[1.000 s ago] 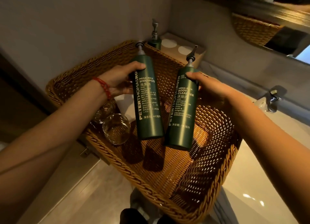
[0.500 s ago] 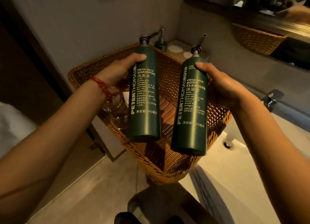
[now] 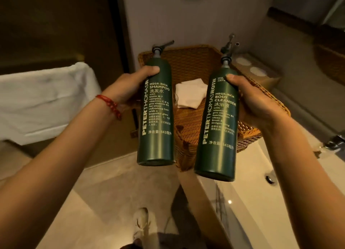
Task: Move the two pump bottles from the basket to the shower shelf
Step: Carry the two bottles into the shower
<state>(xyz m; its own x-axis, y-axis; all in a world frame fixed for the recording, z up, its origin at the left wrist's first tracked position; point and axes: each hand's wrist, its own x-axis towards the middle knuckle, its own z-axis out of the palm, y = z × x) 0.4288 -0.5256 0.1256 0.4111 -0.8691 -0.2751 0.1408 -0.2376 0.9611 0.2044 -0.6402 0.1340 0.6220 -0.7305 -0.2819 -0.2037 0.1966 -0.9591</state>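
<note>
Below you, open floor (image 3: pixel 112 202); your left hand (image 3: pixel 128 88) grips the shampoo bottle (image 3: pixel 155 118), your right hand (image 3: pixel 255 103) the body cleanser bottle (image 3: pixel 217 129), both raised above the wicker basket (image 3: pixel 188 62) rim.

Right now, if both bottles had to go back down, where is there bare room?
Free: the wicker basket floor in front of the folded white cloth, toward its near rim, and the pale counter strip between that rim and the sink drain. Crowded: the far right corner, with a third pump bottle and the tissue box.
</note>
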